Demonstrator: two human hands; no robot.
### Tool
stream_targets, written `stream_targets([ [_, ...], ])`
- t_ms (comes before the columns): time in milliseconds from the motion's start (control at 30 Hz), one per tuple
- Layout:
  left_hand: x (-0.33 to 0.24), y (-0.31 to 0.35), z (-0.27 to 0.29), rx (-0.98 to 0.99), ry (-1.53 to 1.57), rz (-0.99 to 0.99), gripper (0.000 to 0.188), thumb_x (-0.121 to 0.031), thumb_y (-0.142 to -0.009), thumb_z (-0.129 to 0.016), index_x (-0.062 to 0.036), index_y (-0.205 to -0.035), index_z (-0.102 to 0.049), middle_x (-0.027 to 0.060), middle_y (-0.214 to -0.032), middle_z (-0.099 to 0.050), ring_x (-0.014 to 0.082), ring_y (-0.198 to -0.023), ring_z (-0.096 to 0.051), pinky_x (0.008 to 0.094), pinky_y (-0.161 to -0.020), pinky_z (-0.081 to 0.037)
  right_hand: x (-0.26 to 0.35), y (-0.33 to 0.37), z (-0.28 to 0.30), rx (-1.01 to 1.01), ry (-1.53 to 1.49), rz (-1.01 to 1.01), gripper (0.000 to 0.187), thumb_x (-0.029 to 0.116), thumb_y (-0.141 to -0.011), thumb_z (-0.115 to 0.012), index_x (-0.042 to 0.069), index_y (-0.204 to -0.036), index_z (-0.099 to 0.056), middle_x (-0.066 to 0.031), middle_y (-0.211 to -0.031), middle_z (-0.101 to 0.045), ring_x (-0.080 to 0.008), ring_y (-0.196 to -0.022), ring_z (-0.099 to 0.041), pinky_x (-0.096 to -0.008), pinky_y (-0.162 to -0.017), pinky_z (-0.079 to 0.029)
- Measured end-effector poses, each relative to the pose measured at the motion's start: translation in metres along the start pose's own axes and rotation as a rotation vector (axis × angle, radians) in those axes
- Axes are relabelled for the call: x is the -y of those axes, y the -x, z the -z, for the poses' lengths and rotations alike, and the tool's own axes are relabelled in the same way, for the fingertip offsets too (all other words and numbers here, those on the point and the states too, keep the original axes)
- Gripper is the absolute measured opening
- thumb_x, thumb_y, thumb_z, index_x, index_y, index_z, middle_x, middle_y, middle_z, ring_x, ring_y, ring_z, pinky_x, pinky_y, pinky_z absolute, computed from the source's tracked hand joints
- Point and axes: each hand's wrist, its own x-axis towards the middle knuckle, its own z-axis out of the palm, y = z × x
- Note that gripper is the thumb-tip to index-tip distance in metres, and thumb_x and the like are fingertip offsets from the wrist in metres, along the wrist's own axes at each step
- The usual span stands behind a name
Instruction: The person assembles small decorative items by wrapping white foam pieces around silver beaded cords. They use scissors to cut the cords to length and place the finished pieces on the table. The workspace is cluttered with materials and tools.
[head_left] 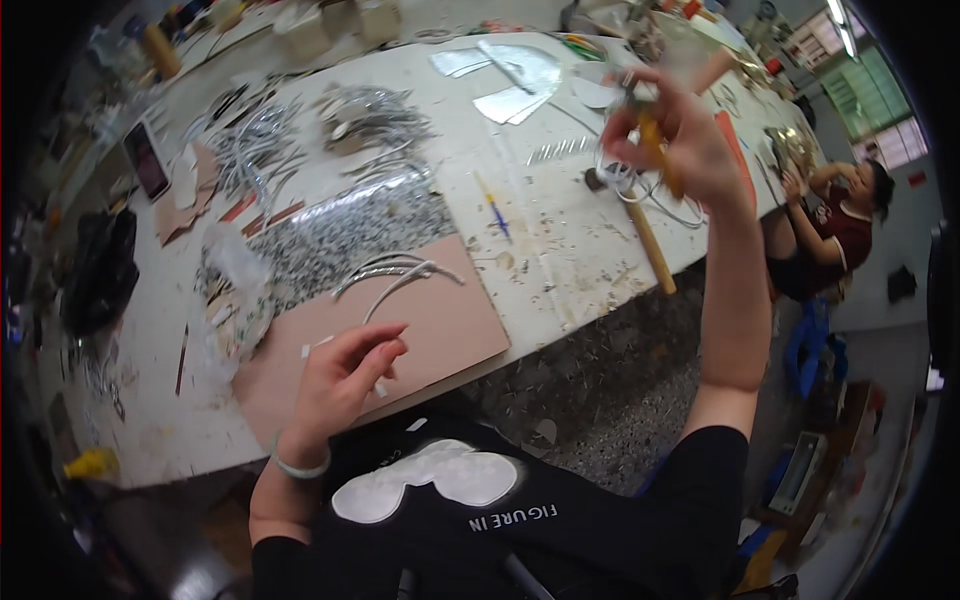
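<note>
My left hand (345, 380) is low over a pinkish-brown board (460, 320), fingers curled and thumb close to the index finger. A small white end pokes out below the fingers; what they grip, if anything, is hidden. Just beyond the hand, several silver cords (400, 272) lie curved on the board, one running down behind the knuckles. Raised at the upper right, my right hand (690, 145) is closed around an orange-handled tool (655, 150), blurred by motion. White cord loops (625, 180) and a wooden-handled hammer (650, 245) are on the table beneath it.
A speckled stone slab (350, 235) adjoins the board. Piles of silver cords (255, 145), silver sheet pieces (525, 80), a blue-and-yellow pen-like tool (497, 212), a phone (147, 160) and a plastic bag (240, 270) are on the table. Another person (835, 225) sits at the right.
</note>
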Motion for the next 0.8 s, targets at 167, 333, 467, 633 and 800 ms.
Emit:
stream_targets([
  [167,0.012,-0.007,-0.029,0.052,0.408,0.159,0.029,-0.016,-0.099,-0.051,0.0007,-0.122,-0.06,0.0054,-0.095,-0.068,0.0093,-0.082,-0.062,0.0202,-0.059,-0.05,0.001,0.04,-0.131,0.242,-0.119,-0.166,0.054,0.001,-0.077,-0.073,0.014,-0.125,-0.051,-0.0056,-0.096,-0.068,-0.0119,-0.086,-0.066,-0.027,-0.077,-0.054],
  [333,0.029,-0.006,-0.02,0.247,0.133,0.317,0.03,-0.021,-0.1,-0.051,-0.0018,-0.12,-0.061,0.0023,-0.089,-0.066,0.0072,-0.079,-0.061,0.0203,-0.055,-0.049,-0.017,0.061,-0.179,0.362,-0.191,-0.243,0.052,0.003,-0.077,-0.073,0.013,-0.124,-0.051,-0.0078,-0.1,-0.069,-0.0174,-0.095,-0.069,-0.0285,-0.08,-0.054],
  [467,0.04,-0.001,-0.016,0.312,0.056,0.381,0.028,-0.022,-0.1,-0.051,-0.0011,-0.114,-0.063,-0.0008,-0.083,-0.061,0.0051,-0.073,-0.057,0.0198,-0.052,-0.048,-0.028,0.041,-0.187,0.313,-0.049,-0.145,0.05,0.008,-0.078,-0.074,0.012,-0.122,-0.052,-0.0089,-0.101,-0.068,-0.0193,-0.096,-0.068,-0.0301,-0.081,-0.053],
  [633,0.045,-0.003,-0.017,0.392,0.271,0.47,0.03,-0.02,-0.099,-0.053,0.0002,-0.12,-0.061,-0.001,-0.083,-0.06,0.0055,-0.069,-0.057,0.0195,-0.05,-0.047,-0.061,-0.004,-0.217,0.09,0.086,0.013,0.047,0.005,-0.078,-0.071,0.01,-0.121,-0.052,-0.0099,-0.099,-0.064,-0.0254,-0.096,-0.064,-0.0333,-0.079,-0.053],
  [800,0.045,-0.011,-0.011,0.379,0.595,0.651,0.029,-0.018,-0.097,-0.054,0.0034,-0.116,-0.059,0.0075,-0.094,-0.066,0.0133,-0.079,-0.065,0.025,-0.059,-0.056,-0.07,-0.012,-0.225,0.221,0.214,-0.014,0.046,0.007,-0.078,-0.071,0.01,-0.12,-0.053,-0.0083,-0.095,-0.064,-0.0245,-0.091,-0.063,-0.0334,-0.074,-0.051],
])
